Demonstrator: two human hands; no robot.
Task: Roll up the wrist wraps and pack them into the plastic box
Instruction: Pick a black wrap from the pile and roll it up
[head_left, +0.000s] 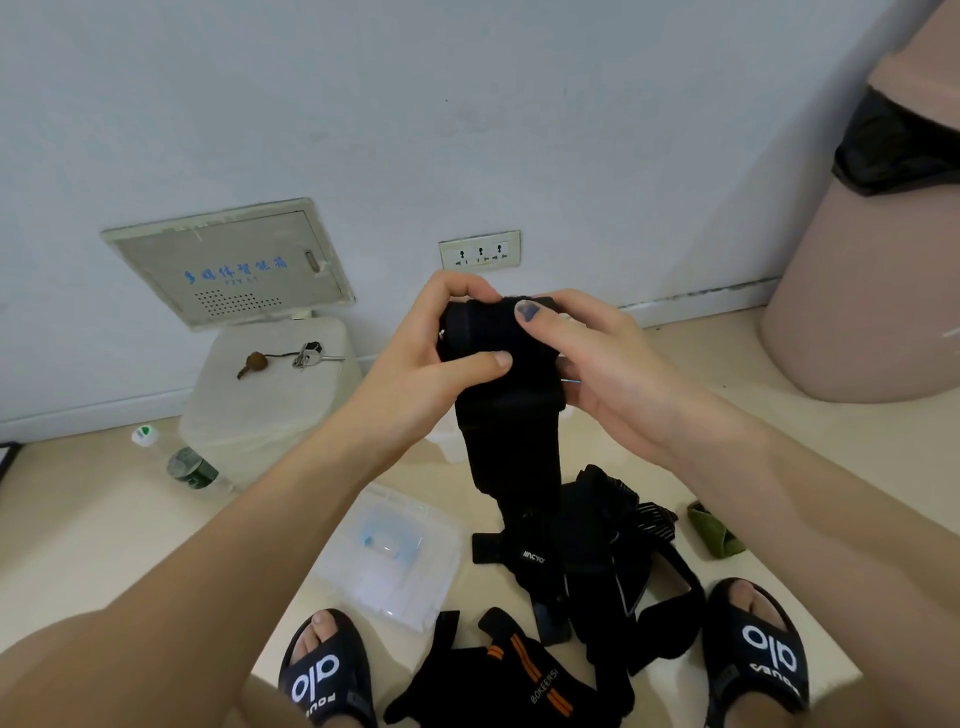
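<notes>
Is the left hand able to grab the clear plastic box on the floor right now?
Probably not yet: the left hand and right hand both grip the black wrist wrap. The clear plastic box lies uncovered below.

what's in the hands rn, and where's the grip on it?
Both the left hand and right hand grip a black wrist wrap at its rolled-up top end; the unrolled tail hangs down.

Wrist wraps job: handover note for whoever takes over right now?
Left hand and right hand both grip the black wrist wrap, rolled at the top, its tail hanging to the floor.
More black wraps lie piled between the feet; an orange-striped wrap lies nearest.
The clear plastic box sits on the floor to the left of the pile; no wrap shows in it.
Done: first roll partly wound.
Left: finish this roll, roll the rest, pack all into the box.
</notes>
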